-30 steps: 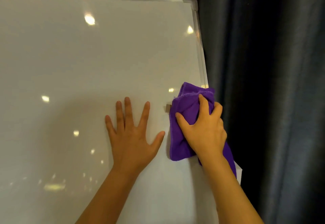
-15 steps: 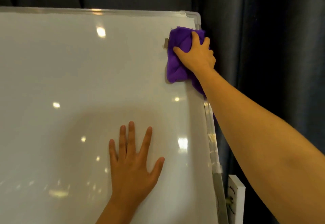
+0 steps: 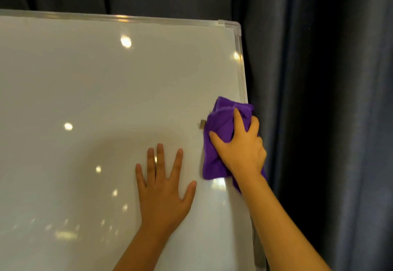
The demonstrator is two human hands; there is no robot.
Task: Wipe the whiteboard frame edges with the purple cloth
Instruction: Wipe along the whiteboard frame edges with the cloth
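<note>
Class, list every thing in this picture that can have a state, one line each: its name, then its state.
purple cloth: bunched, pressed on the whiteboard's right frame edge.
right hand: grips the purple cloth.
left hand: flat, fingers spread, pressing on the board.
whiteboard: blank, glossy, showing light reflections.
frame: bare above the cloth.
curtain: drawn, hanging behind the board.

This looks like an office or classroom-type room, though the view is too tight to tell which. A large glossy white whiteboard with a silver metal frame [image 3: 239, 62] fills the view; directly behind it and to its right hang dark grey pleated curtains [image 3: 319, 79].
</note>
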